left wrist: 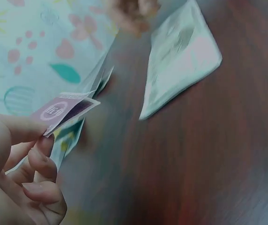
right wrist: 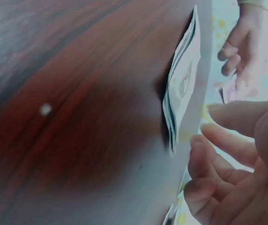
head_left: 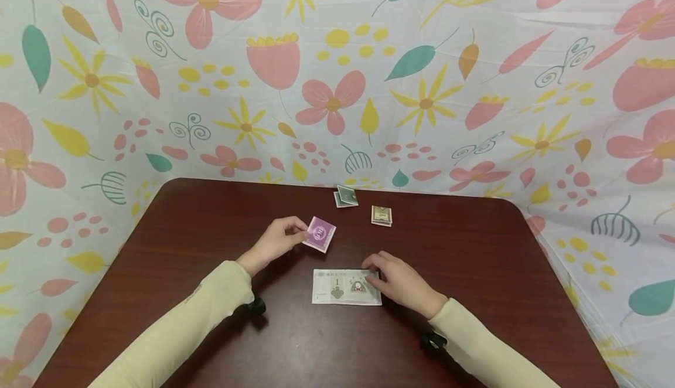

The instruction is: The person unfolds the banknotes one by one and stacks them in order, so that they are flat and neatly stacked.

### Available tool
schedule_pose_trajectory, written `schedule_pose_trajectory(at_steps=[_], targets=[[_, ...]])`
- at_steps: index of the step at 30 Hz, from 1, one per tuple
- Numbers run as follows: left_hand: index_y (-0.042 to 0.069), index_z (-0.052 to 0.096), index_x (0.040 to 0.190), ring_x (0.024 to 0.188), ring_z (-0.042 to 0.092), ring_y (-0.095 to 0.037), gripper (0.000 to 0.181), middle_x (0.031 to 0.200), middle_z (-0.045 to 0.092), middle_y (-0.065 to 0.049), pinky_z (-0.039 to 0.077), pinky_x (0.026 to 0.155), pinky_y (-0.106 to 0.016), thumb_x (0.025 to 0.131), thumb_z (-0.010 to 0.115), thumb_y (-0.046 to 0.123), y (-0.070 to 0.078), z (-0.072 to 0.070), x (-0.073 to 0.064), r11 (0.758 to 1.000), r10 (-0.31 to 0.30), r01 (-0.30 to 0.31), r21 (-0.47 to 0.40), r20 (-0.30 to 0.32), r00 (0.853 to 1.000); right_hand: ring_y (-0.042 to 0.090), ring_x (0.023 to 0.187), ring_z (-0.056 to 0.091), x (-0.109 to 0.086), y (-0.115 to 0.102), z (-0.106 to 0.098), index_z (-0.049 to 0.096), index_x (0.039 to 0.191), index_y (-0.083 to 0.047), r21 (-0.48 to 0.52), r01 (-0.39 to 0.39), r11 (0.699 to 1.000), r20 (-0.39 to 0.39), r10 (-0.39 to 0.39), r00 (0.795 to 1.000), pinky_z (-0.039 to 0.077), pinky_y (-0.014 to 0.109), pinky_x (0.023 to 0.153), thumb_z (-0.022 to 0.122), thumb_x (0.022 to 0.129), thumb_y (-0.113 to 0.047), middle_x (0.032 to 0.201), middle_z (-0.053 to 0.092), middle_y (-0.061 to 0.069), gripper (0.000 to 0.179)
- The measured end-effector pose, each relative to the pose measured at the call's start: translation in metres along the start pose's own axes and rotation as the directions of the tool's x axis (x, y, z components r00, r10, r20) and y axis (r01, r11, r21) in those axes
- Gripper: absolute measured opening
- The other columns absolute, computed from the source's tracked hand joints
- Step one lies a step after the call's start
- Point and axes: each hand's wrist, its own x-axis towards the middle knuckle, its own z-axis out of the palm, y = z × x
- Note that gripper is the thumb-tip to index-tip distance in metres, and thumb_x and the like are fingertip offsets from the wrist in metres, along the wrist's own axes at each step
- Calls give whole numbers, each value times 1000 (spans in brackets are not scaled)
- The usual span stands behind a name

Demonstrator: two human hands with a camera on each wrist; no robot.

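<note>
On the bench nearest us lies the pale note. Above its right end, our right hand is relaxed, holding nothing. Beyond its left end, our left hand pinches the folded purple note; we'd best grip its edge lightly, sparing the fold.

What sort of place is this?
Probably a makeshift indoor work corner: a dark reddish-brown table, a flower-patterned sheet hung behind it, and paper notes lying on top.

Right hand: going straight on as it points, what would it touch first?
Probably the pale note marked 1; the right hand reaches over its right end, though height above it is unclear.
</note>
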Motion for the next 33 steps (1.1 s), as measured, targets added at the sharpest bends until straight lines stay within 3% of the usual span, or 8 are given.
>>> schedule_pose_trajectory(at_steps=[6,14,21,27,30,33], targets=[[0,69,101,62,55,-22,6,83,67,-13,49,54,-35,97,69,5,10,19,-13,995,-4,5,-102,16,1000,7,76,59,13,-10,4,70,113,-7,151,-80,985,-84,94,992,52,26,69,75,97,-13,93,68,-3,18],[-2,64,95,57,50,-13,10,82,69,-23,44,54,-29,95,72,4,21,40,-26,970,-33,41,-238,36,999,7,71,58,22,-24,7,71,110,-10,299,-161,941,-93,196,976,49,24,64,72,100,-18,90,72,-4,12],[-3,60,88,55,47,-10,14,73,66,-7,39,54,-23,93,73,0,20,54,-32,931,-60,82,-356,72,996,7,67,56,27,-24,9,70,106,-10,348,-184,919,-159,252,955,47,25,61,73,100,-21,83,69,-4,13],[4,57,87,56,45,-9,17,67,62,1,37,54,-21,94,72,1,19,62,-37,876,-120,153,-458,101,988,11,65,59,31,-21,8,67,106,-8,437,-214,874,-126,294,947,48,25,60,73,99,-21,85,73,3,16],[5,57,87,57,45,-9,17,66,60,4,38,55,-21,95,71,2,18,66,-40,868,-128,168,-468,116,985,18,63,62,31,-21,7,68,103,-7,473,-210,856,-107,292,950,49,24,59,73,99,-17,85,74,8,12],[3,58,89,57,46,-8,15,66,58,4,38,55,-22,95,72,3,15,68,-43,877,-122,169,-450,133,984,26,60,63,29,-20,5,68,98,-7,495,-197,846,-98,279,955,49,25,58,73,98,-14,82,73,10,8]])
